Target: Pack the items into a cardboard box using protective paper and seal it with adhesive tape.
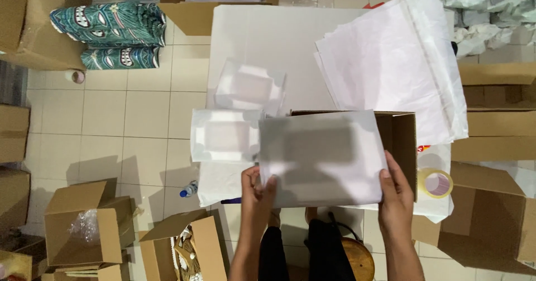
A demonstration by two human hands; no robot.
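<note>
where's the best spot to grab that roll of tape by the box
Take the tape roll by its outer rim, coming from above with the right hand, which is nearest. It lies flat on the white table with its hole facing up, beside the brown cardboard box, so fingers can pinch rim and hole.

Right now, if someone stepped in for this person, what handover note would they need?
Left hand: grips the lower left edge of the white mailer package.
Right hand: holds its lower right edge.
The package is held flat over the open cardboard box on the white table.
Done: two similar packages lie on the table left of the box.
Nearby: a stack of empty white mailer bags at the table's right, a tape roll beside the right hand.
Left: the held package is not yet set down.
</note>
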